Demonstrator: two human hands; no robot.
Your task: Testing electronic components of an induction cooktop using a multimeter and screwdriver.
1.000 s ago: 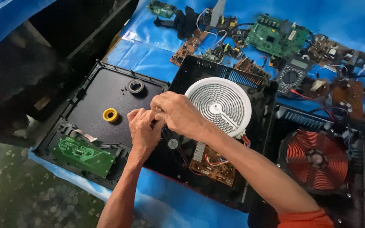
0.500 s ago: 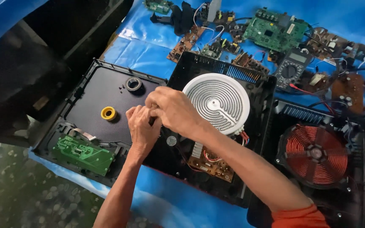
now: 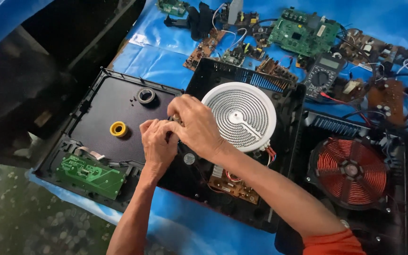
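Note:
My left hand (image 3: 158, 144) and my right hand (image 3: 195, 126) meet over the left edge of an opened black cooker housing (image 3: 286, 101). Their fingertips pinch together around a small tan part (image 3: 177, 119), most of it hidden by the fingers. Just right of the hands sits a white round heating element (image 3: 242, 115) with a grey spiral. Below my right wrist lies a brown circuit board (image 3: 234, 186) with red wires. To the left lies the black cooker top panel (image 3: 101, 111), turned over.
On the panel sit a yellow tape roll (image 3: 118, 129), a black tape roll (image 3: 146, 96) and a green circuit board (image 3: 90, 175). A copper induction coil (image 3: 352, 171) lies at right. A multimeter (image 3: 324, 75) and several loose boards (image 3: 303, 33) cover the blue sheet (image 3: 154, 63) behind.
Both hands stay pinched together at the same spot by the white element. Only the fingers shift slightly.

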